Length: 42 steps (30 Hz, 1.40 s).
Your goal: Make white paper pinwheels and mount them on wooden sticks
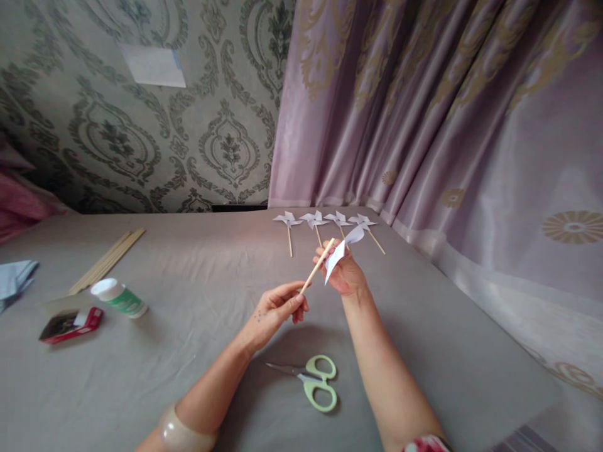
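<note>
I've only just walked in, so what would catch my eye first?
Probably the centre: the left hand grips a wooden stick, with white folded paper beside its upper end, at the right hand. Behind them, four white pinwheels lie in a row near the purple curtain. Nearer the viewer lie pale-green-handled scissors.

- Clock centred on the hands; 12 = toward the wall (230, 150).
- 9: wide open lane over grey sheet (198, 301), from left hand (277, 311) to bottle (120, 297). Red box (95, 319) and wooden strips (108, 260) crowd beyond.
- 11 to 1: row of four pinwheels (315, 220) just past right hand (349, 276); tight.
- Centre: stick (316, 270) and white paper (335, 260) fill the gap between hands.
- 6: scissors (300, 372) lie flat between forearms (381, 364); low pass blocked, room above.
- 3: open sheet, bounded by curtain (494, 144).
</note>
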Tool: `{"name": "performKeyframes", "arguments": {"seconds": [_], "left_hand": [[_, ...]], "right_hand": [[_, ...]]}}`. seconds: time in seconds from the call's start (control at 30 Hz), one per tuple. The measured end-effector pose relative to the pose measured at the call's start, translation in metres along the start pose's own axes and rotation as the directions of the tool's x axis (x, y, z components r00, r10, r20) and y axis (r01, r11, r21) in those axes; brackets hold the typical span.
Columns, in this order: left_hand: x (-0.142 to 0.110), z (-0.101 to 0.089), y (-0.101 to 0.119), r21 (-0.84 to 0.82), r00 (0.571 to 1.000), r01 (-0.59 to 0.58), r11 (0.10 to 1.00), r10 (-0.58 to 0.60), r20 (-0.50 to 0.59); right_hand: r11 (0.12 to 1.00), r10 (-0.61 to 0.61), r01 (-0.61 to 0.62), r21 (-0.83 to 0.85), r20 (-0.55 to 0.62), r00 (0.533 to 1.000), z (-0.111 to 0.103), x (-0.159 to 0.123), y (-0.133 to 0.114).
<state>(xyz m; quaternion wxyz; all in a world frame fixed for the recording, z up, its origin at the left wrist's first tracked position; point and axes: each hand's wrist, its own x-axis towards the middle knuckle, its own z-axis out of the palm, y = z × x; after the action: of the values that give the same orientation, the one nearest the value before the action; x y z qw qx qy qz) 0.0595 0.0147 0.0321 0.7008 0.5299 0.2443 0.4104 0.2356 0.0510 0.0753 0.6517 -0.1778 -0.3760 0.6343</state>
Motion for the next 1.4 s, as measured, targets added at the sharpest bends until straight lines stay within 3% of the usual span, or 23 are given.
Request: {"name": "performKeyframes", "arguments": {"seconds": [0.77, 1.03, 1.4], "left_hand": [[0.0003, -0.0004, -0.0011, -0.001, 1.0, 0.017, 1.0, -0.017, 0.015], [0.0009, -0.0016, -0.0025, -0.003, 1.0, 0.018, 1.0, -0.018, 0.019], [-0.0005, -0.0007, -0.0005, 0.029, 0.999, 0.037, 0.999, -0.037, -0.021]], "right_hand": [[0.999, -0.004, 0.003, -0.036, -0.017, 1.0, -0.0004, -0.0004, 0.001], [1.0, 0.0, 0.001, -0.018, 0.035, 0.999, -0.0016, -0.0007, 0.0008], [0.998, 0.007, -0.008, -0.06, -0.024, 1.0, 0.0035, -0.0008, -0.0016]]}}
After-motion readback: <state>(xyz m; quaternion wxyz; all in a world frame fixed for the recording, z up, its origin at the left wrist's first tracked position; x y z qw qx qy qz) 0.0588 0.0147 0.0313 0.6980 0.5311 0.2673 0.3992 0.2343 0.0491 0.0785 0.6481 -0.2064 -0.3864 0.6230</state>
